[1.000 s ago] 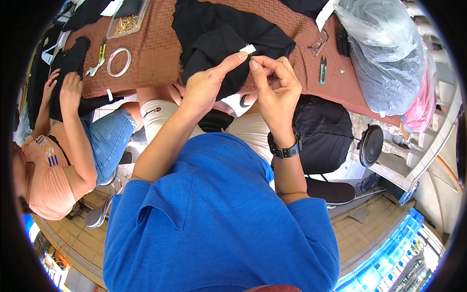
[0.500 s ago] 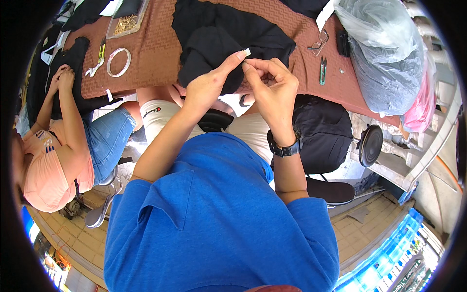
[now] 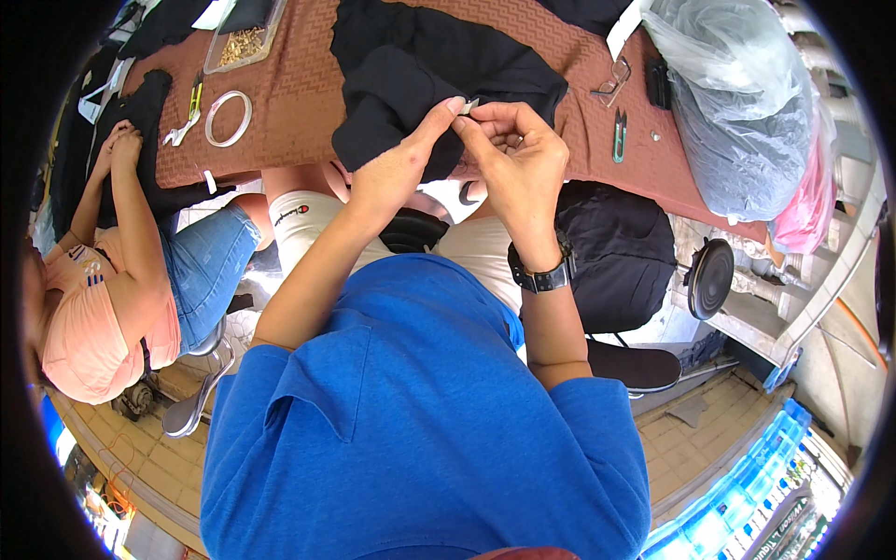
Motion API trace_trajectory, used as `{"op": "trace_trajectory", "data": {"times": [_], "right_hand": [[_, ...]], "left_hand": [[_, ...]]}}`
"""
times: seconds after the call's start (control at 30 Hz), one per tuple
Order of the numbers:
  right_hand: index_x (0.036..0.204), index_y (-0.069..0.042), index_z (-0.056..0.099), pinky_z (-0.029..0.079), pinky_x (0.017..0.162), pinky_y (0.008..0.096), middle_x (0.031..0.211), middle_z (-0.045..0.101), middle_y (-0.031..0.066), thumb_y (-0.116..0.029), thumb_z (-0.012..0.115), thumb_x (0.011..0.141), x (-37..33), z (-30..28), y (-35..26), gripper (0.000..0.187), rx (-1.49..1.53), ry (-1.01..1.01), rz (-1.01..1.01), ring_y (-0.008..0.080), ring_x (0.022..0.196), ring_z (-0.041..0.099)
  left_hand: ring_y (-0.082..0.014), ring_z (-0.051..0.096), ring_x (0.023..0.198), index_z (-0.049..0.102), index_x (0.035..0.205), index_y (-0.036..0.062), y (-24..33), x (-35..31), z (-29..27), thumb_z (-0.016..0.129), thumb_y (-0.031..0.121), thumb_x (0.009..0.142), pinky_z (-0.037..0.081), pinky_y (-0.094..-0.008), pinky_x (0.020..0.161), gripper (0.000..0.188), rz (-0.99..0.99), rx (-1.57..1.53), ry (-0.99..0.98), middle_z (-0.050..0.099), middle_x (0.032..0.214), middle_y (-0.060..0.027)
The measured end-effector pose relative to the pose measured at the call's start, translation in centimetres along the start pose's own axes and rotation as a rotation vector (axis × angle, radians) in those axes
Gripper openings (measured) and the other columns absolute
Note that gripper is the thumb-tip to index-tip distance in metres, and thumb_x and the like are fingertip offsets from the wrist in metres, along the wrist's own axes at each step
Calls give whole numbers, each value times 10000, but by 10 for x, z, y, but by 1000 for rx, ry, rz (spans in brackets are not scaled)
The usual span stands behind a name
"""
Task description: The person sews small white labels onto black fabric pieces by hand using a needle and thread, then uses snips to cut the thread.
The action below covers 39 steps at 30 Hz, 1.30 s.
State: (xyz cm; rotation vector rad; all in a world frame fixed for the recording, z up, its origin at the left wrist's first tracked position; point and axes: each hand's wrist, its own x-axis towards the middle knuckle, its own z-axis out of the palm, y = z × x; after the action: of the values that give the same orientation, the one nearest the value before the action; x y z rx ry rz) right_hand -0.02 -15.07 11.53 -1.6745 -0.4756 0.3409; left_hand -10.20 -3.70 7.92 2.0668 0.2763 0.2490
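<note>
step: handling label (image 3: 470,106) on cloth (image 3: 397,89) | left hand (image 3: 390,175): pinching cloth | right hand (image 3: 519,166): apparently pinching label | next: likely needs steady fingertips

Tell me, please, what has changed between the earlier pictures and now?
The right hand and the white tag shifted slightly left. The near-left edge of the black cloth spread left. The co-worker's hands came together. The plastic bag stayed put.

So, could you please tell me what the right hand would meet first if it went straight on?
The right hand would probably meet the small white tag first, then the left hand; depth there is unclear.
</note>
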Motion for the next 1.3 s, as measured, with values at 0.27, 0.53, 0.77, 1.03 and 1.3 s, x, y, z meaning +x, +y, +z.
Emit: {"op": "trace_trajectory", "data": {"times": [0.27, 0.53, 0.77, 1.03, 1.3], "right_hand": [[1127, -23, 643, 494, 821, 334, 1067, 605, 103, -242, 830, 783, 40, -35, -1, 449, -181, -103, -467, 211, 980, 587], [1060, -33, 698, 453, 748, 223, 922, 649, -26, -217, 751, 883, 103, -41, 0, 260, 236, -641, 43, 64, 833, 563], [1040, -40, 703, 474, 746, 183, 892, 662, -43, -98, 738, 892, 116, -43, 12, 162, 256, -173, -209, 30, 812, 597], [917, 19, 663, 459, 749, 231, 931, 629, 33, 59, 752, 757, 39, -39, 61, 188, 132, -203, -335, 93, 849, 569], [903, 39, 652, 455, 811, 232, 1047, 599, 58, 144, 599, 782, -39, -19, 106, 169, 377, -180, -41, 131, 963, 572]], "left_hand": [[-155, 616, 635, 491, 1434, 382, 13, 8, -36, 516, 148, 959, 536, -271, 582, 530, -300, 93, -119, 649, 941, -46], [-210, 635, 1018, 615, 1247, 11, 6, 68, -58, 762, 308, 849, 489, -323, 901, 518, 153, -42, 3, 676, 1172, -121], [-192, 672, 932, 669, 1104, 6, 19, 102, -104, 704, 71, 878, 525, -313, 829, 238, 261, 423, 238, 712, 1024, -103], [-168, 505, 562, 460, 732, 14, -41, 32, -39, 546, -73, 710, 441, -366, 544, 125, 37, 161, 613, 442, 629, -91], [-200, 616, 1068, 566, 1224, -11, -55, -33, 10, 497, 390, 1015, 489, -365, 975, 458, -541, -1343, 179, 641, 1163, -113]]}}
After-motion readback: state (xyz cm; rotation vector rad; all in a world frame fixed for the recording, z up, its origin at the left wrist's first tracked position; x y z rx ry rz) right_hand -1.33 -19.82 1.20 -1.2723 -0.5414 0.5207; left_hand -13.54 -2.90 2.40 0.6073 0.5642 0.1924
